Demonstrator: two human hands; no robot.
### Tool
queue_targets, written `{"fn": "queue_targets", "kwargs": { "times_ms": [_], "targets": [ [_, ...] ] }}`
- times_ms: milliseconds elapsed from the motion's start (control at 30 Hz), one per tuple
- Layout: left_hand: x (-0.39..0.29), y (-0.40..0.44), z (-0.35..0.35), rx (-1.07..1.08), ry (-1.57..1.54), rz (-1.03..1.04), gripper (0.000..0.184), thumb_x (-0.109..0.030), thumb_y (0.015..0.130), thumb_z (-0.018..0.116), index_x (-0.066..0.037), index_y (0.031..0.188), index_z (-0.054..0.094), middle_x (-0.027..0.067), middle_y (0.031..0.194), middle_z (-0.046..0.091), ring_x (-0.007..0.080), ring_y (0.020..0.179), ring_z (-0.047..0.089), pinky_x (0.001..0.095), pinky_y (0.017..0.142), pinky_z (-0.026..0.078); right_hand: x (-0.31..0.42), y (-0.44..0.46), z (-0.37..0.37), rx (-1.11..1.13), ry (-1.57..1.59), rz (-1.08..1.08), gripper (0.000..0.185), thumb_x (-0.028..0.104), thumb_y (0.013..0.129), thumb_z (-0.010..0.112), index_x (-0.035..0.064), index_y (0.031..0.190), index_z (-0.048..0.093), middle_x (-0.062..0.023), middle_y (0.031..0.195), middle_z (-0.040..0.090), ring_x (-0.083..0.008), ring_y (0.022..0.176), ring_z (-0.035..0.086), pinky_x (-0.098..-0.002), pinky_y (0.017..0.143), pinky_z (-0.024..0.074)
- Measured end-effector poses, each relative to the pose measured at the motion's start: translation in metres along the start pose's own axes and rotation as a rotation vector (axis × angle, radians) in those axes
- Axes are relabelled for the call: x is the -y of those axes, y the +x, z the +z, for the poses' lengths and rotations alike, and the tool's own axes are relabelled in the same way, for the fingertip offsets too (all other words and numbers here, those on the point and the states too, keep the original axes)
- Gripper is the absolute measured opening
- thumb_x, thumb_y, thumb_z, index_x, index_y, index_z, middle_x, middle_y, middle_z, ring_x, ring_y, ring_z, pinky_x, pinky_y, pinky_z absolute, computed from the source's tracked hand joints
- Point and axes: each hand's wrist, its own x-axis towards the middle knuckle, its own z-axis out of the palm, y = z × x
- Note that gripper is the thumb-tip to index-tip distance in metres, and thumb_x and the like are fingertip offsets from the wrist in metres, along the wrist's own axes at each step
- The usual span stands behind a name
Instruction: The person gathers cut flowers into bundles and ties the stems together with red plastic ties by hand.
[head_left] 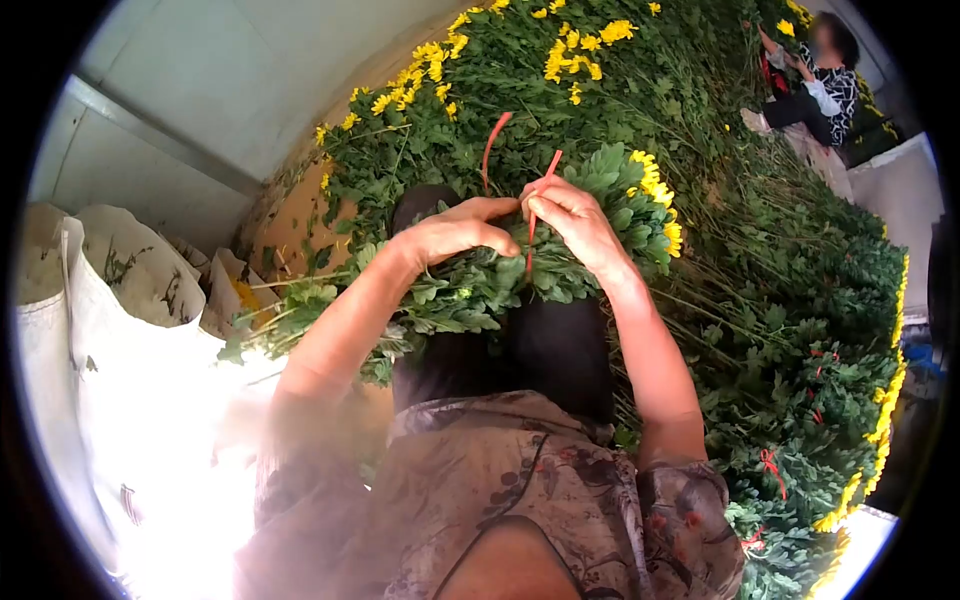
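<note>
Across the dark-trousered lap lies a bunch of yellow chrysanthemums [455, 300], its leafy stems to the left and its yellow blooms [655, 190] to the right. A thin red tie strip [531, 240] crosses the bunch near its middle. My right hand [575, 222] pinches this strip above the leaves, one end sticking up past the fingers. Beside it, my left hand [455, 232] curves over the bunch, thumb and fingers bent around the leaves. Another red strip end [490, 150] rises just beyond the left hand; whether its fingers hold it is hidden.
Piled chrysanthemums [700, 260] cover the floor ahead and to the right, some tied with red strips [772, 472]. White sacks [140, 270] stand at the left, below a pale wall [190, 70]. Another person [825, 85] sits among the flowers at the far right.
</note>
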Motion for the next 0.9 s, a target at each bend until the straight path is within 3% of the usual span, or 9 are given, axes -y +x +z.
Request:
{"fn": "queue_targets", "kwargs": {
  "times_ms": [67, 100, 200, 333, 400, 467, 633, 733, 900],
  "targets": [
    [-0.008, -0.008, 0.010, -0.026, 0.099, -0.049, 0.062, -0.035, 0.083, 0.064, -0.002, 0.133, 0.046, 0.0084, 0.109, 0.059, 0.0162, 0.099, 0.051, 0.0306, 0.089, 0.040, -0.006, 0.000, 0.000, 0.005, 0.028, -0.002, 0.022, 0.017, 0.092, 0.055, -0.0001, 0.081, 0.062, -0.0023, 0.101, 0.054, -0.0122, 0.093, 0.052, -0.0279, 0.084, 0.0418],
    [-0.012, -0.009, 0.019, -0.091, 0.304, -0.072, 0.060, -0.044, 0.086, 0.061, 0.002, 0.124, 0.050, 0.0200, 0.108, 0.060, 0.0273, 0.100, 0.058, 0.0346, 0.090, 0.043, -0.007, -0.001, 0.002, 0.001, 0.016, 0.008, 0.020, 0.018, 0.091, 0.056, 0.0011, 0.082, 0.063, -0.0017, 0.098, 0.055, -0.0119, 0.090, 0.053, -0.0270, 0.081, 0.0426],
    [0.011, 0.000, 0.036, -0.312, 0.668, 0.126, 0.036, -0.033, 0.094, 0.051, 0.002, 0.092, 0.053, 0.0230, 0.080, 0.057, 0.0407, 0.079, 0.057, 0.0447, 0.070, 0.046, -0.001, 0.000, 0.009, -0.029, -0.052, 0.059, 0.020, 0.022, 0.090, 0.058, 0.0041, 0.087, 0.065, -0.0012, 0.093, 0.059, -0.0115, 0.084, 0.055, -0.0257, 0.075, 0.0443],
    [0.016, 0.000, 0.036, -0.361, 0.725, 0.160, 0.025, -0.021, 0.093, 0.053, 0.003, 0.093, 0.054, 0.0230, 0.075, 0.056, 0.0380, 0.072, 0.057, 0.0426, 0.065, 0.045, 0.035, 0.016, 0.006, -0.041, 0.053, 0.241, 0.024, 0.022, 0.091, 0.056, 0.0103, 0.110, 0.063, 0.0020, 0.084, 0.063, -0.0093, 0.073, 0.053, -0.0253, 0.063, 0.0438],
    [0.015, 0.000, 0.035, -0.380, 0.671, 0.170, 0.023, -0.019, 0.093, 0.054, 0.003, 0.094, 0.056, 0.0215, 0.073, 0.057, 0.0375, 0.071, 0.057, 0.0422, 0.065, 0.046, 0.037, 0.025, 0.011, 0.111, -0.419, 0.276, 0.027, 0.020, 0.089, 0.057, 0.0149, 0.115, 0.062, -0.0024, 0.087, 0.064, -0.0110, 0.073, 0.055, -0.0269, 0.063, 0.0456],
    [0.015, 0.000, 0.037, -0.354, 0.630, 0.125, 0.020, -0.017, 0.093, 0.054, 0.003, 0.096, 0.057, 0.0214, 0.074, 0.058, 0.0373, 0.072, 0.058, 0.0418, 0.064, 0.046, 0.022, 0.030, 0.018, 0.117, -0.701, -0.112, 0.022, 0.017, 0.086, 0.057, 0.0130, 0.106, 0.066, -0.0076, 0.088, 0.065, -0.0137, 0.075, 0.059, -0.0278, 0.071, 0.0468],
    [0.023, 0.000, 0.037, -0.440, 0.735, 0.351, 0.021, -0.020, 0.092, 0.052, 0.000, 0.099, 0.055, 0.0207, 0.082, 0.060, 0.0392, 0.078, 0.059, 0.0440, 0.067, 0.048, 0.039, 0.027, 0.021, 0.074, -0.351, 0.243, 0.020, 0.023, 0.087, 0.057, 0.0086, 0.092, 0.070, -0.0092, 0.096, 0.062, -0.0198, 0.093, 0.061, -0.0310, 0.077, 0.0470],
    [0.020, -0.003, 0.036, -0.388, 0.726, 0.281, 0.021, -0.018, 0.090, 0.055, -0.001, 0.103, 0.055, 0.0201, 0.089, 0.060, 0.0395, 0.083, 0.058, 0.0451, 0.070, 0.048, 0.024, 0.014, 0.032, -0.204, -0.272, -0.035, 0.017, 0.020, 0.087, 0.059, 0.0070, 0.089, 0.070, -0.0072, 0.100, 0.056, -0.0183, 0.092, 0.059, -0.0304, 0.077, 0.0472],
    [0.004, -0.019, 0.041, -0.490, 0.909, 0.486, 0.029, -0.010, 0.085, 0.059, -0.005, 0.113, 0.058, 0.0155, 0.109, 0.059, 0.0337, 0.099, 0.058, 0.0442, 0.084, 0.047, 0.015, 0.000, 0.030, -0.311, 0.247, 0.066, 0.022, 0.019, 0.094, 0.054, 0.0029, 0.097, 0.067, -0.0036, 0.099, 0.055, -0.0075, 0.083, 0.055, -0.0226, 0.069, 0.0461]
  ]
}}
